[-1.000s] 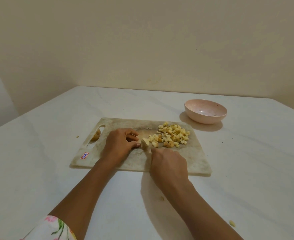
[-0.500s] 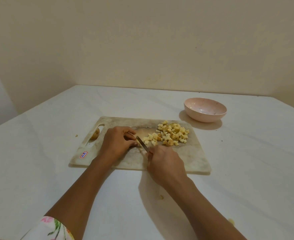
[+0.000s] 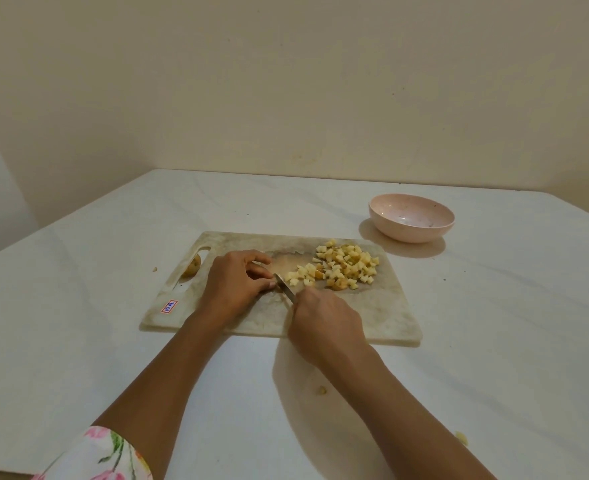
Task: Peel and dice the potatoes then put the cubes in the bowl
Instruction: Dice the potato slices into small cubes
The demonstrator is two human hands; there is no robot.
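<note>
A pile of yellow potato cubes [image 3: 341, 268] lies on the right half of a worn pale cutting board [image 3: 372, 313]. My right hand [image 3: 324, 320] grips a knife [image 3: 284, 289] whose blade points up-left toward my left fingertips. My left hand [image 3: 237, 282] sits curled on the board just left of the blade; any potato piece beneath it is hidden. An unpeeled potato [image 3: 193, 265] rests by the board's handle slot. The pink bowl [image 3: 411, 217] stands beyond the board's far right corner with no cubes in it.
The board lies on a white marble-like table [image 3: 78, 323] set against a beige wall. Small potato scraps lie on the table: one [image 3: 321, 390] near my right forearm, one [image 3: 462, 437] at the lower right, one [image 3: 154, 269] left of the board.
The potato piece that showed at my left fingertips is now out of sight. The knife blade, hidden a second ago, now shows slanted beside my left fingers.
</note>
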